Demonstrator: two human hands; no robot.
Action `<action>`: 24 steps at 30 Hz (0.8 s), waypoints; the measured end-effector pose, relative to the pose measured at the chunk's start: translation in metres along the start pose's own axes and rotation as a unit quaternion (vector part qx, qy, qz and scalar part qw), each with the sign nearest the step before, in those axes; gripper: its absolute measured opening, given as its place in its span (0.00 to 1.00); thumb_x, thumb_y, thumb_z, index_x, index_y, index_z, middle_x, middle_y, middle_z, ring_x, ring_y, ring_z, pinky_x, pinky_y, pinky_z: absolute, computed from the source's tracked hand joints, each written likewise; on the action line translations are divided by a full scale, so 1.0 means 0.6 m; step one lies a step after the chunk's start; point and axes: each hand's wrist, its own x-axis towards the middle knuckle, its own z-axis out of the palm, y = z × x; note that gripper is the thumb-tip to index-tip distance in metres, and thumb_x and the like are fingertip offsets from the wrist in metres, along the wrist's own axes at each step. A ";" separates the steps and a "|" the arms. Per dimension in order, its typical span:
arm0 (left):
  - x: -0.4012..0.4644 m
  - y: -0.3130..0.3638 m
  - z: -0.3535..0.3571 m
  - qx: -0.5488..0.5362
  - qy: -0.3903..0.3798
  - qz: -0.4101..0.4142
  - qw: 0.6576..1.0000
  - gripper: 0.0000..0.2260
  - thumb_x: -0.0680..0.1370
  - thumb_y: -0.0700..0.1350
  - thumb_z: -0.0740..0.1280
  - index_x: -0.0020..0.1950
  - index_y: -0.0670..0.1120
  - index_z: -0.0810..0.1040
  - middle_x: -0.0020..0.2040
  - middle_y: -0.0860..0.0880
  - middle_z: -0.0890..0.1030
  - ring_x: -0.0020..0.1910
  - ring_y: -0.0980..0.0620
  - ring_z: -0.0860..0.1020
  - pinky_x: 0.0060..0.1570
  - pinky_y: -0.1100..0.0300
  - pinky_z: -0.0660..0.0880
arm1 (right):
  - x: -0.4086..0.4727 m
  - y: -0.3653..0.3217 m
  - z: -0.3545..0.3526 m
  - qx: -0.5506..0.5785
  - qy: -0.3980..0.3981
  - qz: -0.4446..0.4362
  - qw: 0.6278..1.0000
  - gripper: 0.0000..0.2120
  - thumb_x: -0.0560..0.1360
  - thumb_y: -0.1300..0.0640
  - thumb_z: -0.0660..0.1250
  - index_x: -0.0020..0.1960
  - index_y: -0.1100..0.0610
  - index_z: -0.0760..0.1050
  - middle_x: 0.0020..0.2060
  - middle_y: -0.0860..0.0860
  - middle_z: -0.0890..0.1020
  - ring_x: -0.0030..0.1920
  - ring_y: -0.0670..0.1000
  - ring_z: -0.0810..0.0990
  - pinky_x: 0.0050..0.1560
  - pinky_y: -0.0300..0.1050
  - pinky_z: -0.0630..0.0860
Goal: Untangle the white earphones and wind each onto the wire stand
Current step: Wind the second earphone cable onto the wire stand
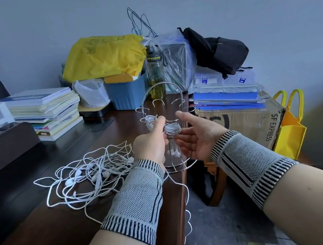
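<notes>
The wire stand sits at the table's right edge, straight ahead of me. One white earphone is wound into a coil on a middle hook, its earbuds hanging below. Another white bundle hangs on a left hook. My left hand reaches to the coil from the left with fingers curled, pinching a white cable that trails under my wrist and off the table edge. My right hand is palm-up to the right of the coil, fingers relaxed, fingertips near it. A tangle of several white earphones lies to the left on the table.
The dark wooden table ends just right of the stand. Behind the stand are a green bottle, a blue bin, a yellow bag and stacked books. A cardboard box with folders and a yellow tote stand to the right.
</notes>
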 end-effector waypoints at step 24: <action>0.002 0.007 -0.001 -0.008 0.004 0.037 0.999 0.18 0.71 0.56 0.74 0.40 0.40 0.82 0.23 0.56 0.74 0.21 0.56 0.67 0.23 0.64 0.62 | 0.003 -0.003 0.009 0.074 0.005 -0.060 0.995 0.12 0.73 0.53 0.73 0.43 0.63 0.77 0.30 0.54 0.82 0.31 0.50 0.80 0.35 0.41 0.79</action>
